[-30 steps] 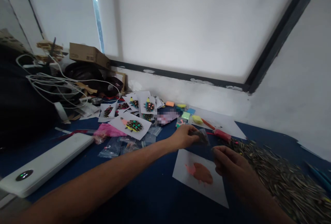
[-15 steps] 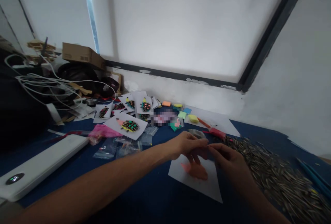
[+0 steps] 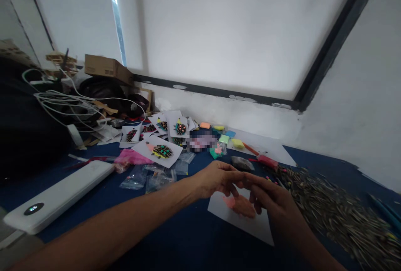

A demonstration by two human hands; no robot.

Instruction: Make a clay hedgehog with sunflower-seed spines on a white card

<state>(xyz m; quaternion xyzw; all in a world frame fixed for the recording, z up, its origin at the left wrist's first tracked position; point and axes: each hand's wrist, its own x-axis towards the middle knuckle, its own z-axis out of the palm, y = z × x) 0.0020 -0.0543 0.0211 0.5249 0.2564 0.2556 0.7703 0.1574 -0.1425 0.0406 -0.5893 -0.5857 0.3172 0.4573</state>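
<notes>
My left hand point(image 3: 221, 178) and my right hand point(image 3: 272, 193) meet fingertip to fingertip above a white sheet of paper point(image 3: 257, 233). Their fingers are curled and pinched together; whatever may be between them is too small or hidden to name. On the sheet, just under the fingers, lies a flat orange modelling-clay shape point(image 3: 242, 207) with a paler pink pointed end at its left. My right fingers cover part of it. A dark clear-bag packet point(image 3: 242, 163) lies just beyond the hands.
Sunflower seeds point(image 3: 338, 212) are heaped at right. Finished seed-and-clay hedgehog cards point(image 3: 161, 150), plastic bags point(image 3: 133, 179) and a white power bank point(image 3: 62, 196) lie left. Clay blocks point(image 3: 238, 143) and a red-wrapped packet point(image 3: 267, 161) sit toward the wall. Cables point(image 3: 65, 100) tangle far left.
My right hand has shifted slightly, its fingers now extending over the left fingertips and the orange shape. The view has turned a little to the left.
</notes>
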